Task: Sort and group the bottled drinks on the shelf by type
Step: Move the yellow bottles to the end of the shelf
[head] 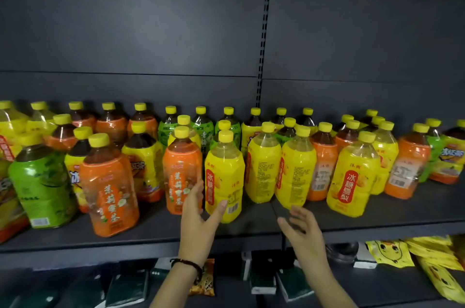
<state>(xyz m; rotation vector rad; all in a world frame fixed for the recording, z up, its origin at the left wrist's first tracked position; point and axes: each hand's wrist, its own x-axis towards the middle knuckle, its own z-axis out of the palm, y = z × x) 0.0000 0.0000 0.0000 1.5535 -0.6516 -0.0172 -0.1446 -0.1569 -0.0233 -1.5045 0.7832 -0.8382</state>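
Head view, the only one we had. Left hand [198, 209] was open, fingers straight and spread. Its thumb reached toward the lower label of the front yellow bottle [224, 181], and its fingertips were up by the gap between that bottle and the orange bottle [182, 169] just beside it. Nothing was pinched. We couldn't tell whether thumb or fingers actually touched plastic. The spread looked sized to wrap the front yellow bottle, so we judged that one the pick target.

Right hand [299, 227] was open too, fingers splayed and motion-blurred. It hung over the front edge of the shelf [151, 239], below a second yellow bottle [297, 169], and held nothing. Our read: it was staged to steady neighbours or take another bottle.

All bottles stood upright on the shelf, yellow caps, packed close, several rows deep. Types were mixed:
- a green bottle [42, 186] and a large orange bottle [109, 186] at front left
- dark-tea ones behind them
- a green row at back centre
- a yellow cluster centre-right with orange strays wedged in

We estimated sorting as early-to-mid, with the yellow group only partly formed.

Risk as we saw it: the bottles were tall and tightly spaced, so a sideways pull could tip a neighbour. We'd lift straight up first.

Below the shelf we saw dark boxes and yellow snack packets [390, 253]. A beaded bracelet [187, 263] sat on the left wrist.
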